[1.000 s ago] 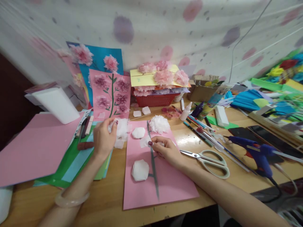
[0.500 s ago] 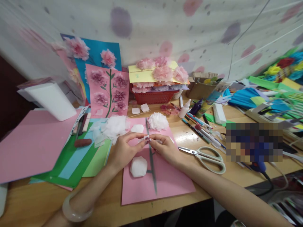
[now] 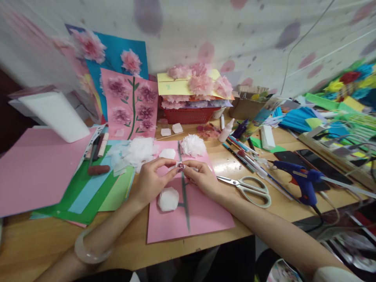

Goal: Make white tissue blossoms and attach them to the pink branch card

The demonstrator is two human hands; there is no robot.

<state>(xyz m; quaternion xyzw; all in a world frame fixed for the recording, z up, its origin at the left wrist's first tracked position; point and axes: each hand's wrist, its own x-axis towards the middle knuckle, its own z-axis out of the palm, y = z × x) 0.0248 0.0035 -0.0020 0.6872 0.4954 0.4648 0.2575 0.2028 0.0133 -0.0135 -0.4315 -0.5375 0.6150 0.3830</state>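
My left hand [image 3: 152, 181] is away from the fluffy white tissue pile [image 3: 139, 150] now | I pinch the small white tissue scrap [image 3: 179, 166] with my right hand [image 3: 202, 180] too | scrap over the pink card sheet [image 3: 205, 219] — at its grey stem [image 3: 185, 203]

Left hand [image 3: 151, 182], right hand [image 3: 202, 180], tissue scrap [image 3: 179, 166] between

Left hand [image 3: 151, 182] and right hand [image 3: 202, 181] meet fingertip to fingertip, both pinched closed. Forearms [image 3: 113, 227] converge, palms down.

Pale bangle [image 3: 88, 250] above left grip [image 3: 152, 182], nails [image 3: 181, 166] painted dark red.
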